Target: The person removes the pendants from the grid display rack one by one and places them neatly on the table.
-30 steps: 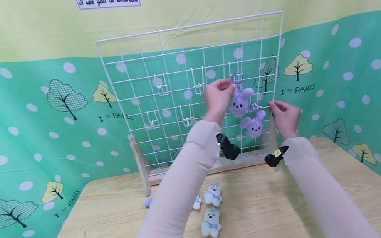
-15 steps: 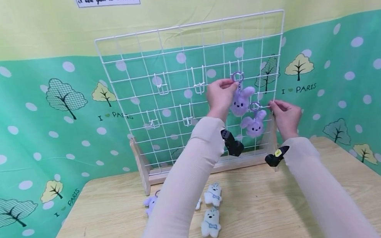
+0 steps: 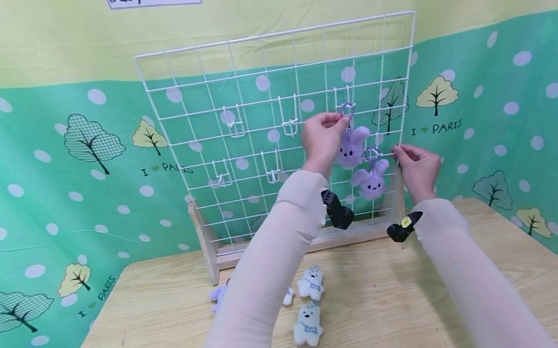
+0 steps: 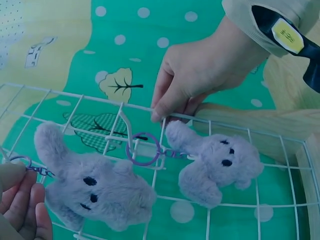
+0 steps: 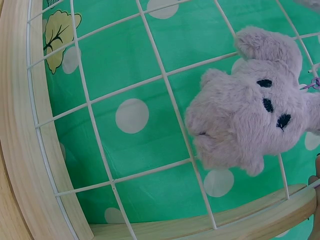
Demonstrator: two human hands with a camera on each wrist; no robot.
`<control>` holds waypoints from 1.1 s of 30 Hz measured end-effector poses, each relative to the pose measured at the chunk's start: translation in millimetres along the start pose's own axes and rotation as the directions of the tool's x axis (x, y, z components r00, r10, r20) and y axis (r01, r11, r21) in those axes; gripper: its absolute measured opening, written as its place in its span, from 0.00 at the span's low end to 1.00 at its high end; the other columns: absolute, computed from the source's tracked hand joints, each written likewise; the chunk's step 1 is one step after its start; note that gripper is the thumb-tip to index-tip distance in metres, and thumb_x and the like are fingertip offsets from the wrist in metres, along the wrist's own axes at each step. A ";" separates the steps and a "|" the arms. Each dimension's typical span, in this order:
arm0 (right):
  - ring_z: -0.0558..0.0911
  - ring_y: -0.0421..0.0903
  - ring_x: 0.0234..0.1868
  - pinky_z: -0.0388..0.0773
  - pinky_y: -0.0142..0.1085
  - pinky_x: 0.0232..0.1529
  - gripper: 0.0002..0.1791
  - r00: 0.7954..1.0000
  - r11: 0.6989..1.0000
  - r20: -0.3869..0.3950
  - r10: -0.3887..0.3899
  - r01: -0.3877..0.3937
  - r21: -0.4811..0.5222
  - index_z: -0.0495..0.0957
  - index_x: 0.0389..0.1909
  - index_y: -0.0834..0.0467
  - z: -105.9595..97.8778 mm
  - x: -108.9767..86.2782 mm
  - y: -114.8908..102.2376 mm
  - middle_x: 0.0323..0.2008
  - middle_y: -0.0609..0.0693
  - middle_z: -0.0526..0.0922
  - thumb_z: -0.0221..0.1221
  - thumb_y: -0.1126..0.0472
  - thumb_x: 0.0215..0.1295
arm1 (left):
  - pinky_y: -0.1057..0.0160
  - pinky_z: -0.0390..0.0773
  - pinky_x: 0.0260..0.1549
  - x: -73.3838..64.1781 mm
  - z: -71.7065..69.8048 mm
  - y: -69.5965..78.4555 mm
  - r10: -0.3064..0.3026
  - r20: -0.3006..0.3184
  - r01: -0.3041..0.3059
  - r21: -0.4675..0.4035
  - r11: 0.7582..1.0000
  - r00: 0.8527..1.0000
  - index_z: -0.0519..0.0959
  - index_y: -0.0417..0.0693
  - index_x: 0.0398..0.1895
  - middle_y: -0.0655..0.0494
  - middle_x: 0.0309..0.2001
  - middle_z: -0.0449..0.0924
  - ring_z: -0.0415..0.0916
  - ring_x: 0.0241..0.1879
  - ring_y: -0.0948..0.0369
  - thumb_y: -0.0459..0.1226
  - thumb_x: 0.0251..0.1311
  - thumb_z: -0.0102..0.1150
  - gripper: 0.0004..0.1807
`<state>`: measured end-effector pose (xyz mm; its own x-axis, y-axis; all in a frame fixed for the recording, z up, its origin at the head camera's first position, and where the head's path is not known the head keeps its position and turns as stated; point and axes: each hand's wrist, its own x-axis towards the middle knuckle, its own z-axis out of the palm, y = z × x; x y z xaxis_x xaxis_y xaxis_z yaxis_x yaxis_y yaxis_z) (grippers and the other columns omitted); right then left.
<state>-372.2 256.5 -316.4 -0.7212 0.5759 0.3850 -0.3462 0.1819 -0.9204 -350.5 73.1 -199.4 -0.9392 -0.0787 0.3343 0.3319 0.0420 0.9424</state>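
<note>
My left hand (image 3: 323, 140) pinches the ring end of a fluffy purple bunny keychain (image 3: 350, 152) at a white hook on the wire grid rack (image 3: 274, 34). In the left wrist view its purple ring (image 4: 20, 158) overlaps a hook's tip beside my thumb; fingers partly hide where they meet. Lower down, a second purple bunny keychain (image 3: 372, 185) hangs by its ring (image 4: 143, 149) from another hook. My right hand (image 3: 419, 172) pinches the grid's right edge wire between thumb and fingers, close to that bunny. The right wrist view shows the lower bunny (image 5: 250, 110) against the wires.
Several bare white hooks, among them one at upper left (image 3: 235, 128), are on the grid. Wooden feet (image 3: 204, 244) support it. On the table (image 3: 375, 311) lie white bear keychains (image 3: 307, 325) and a purple plush (image 3: 218, 298), partly behind my left sleeve.
My left hand has shifted slightly right, and the upper ring has turned more edge-on. More of the purple plush on the table shows beside my sleeve. The right hand keeps its place.
</note>
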 end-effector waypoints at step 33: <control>0.82 0.35 0.40 0.77 0.25 0.45 0.22 1.000 1.000 0.011 0.012 -0.012 -0.020 0.80 0.49 0.56 -1.5 -2.4 -0.5 0.46 0.49 0.84 0.63 0.48 0.57 | 0.67 0.78 0.43 -45.4 -51.0 3.8 0.080 0.136 -0.063 -0.124 0.990 0.988 0.81 0.46 0.36 0.57 0.34 0.84 0.79 0.36 0.65 0.40 0.56 0.65 0.09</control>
<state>-369.4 256.2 -317.0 -0.7319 0.5691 0.3748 -0.3254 0.1914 -0.9260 -302.2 26.0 -210.3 -0.9130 0.0609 0.4035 0.3987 -0.0771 0.9138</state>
